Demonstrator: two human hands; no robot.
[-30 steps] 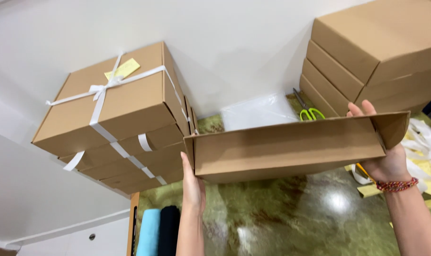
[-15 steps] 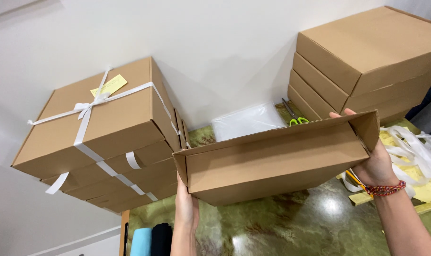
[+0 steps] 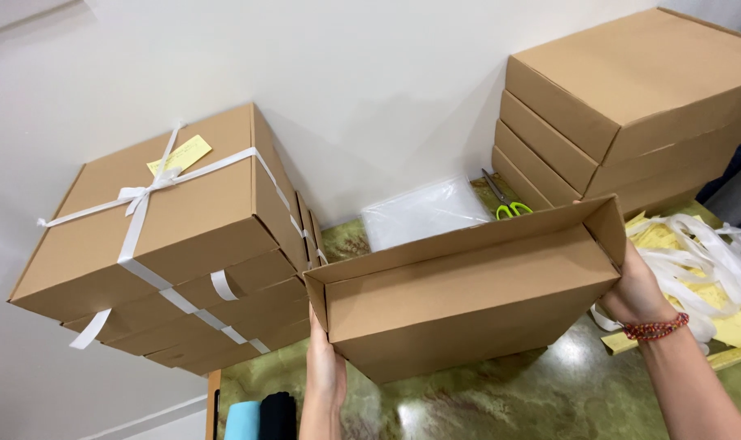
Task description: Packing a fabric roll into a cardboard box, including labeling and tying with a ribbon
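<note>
Two hands grip one open cardboard box [image 3: 468, 301] by its ends; left hand [image 3: 325, 371], right hand [image 3: 635, 289].

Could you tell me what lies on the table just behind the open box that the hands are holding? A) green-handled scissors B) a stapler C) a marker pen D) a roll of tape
A: green-handled scissors lie behind the open cardboard box, beside a clear plastic sheet.

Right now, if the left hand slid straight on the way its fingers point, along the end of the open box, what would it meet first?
The left hand points up the open box end, toward the wall. Most likely it would meet the ribboned stack of boxes close beside it, though depth is unclear; it could slip through the gap to the wall.
</note>
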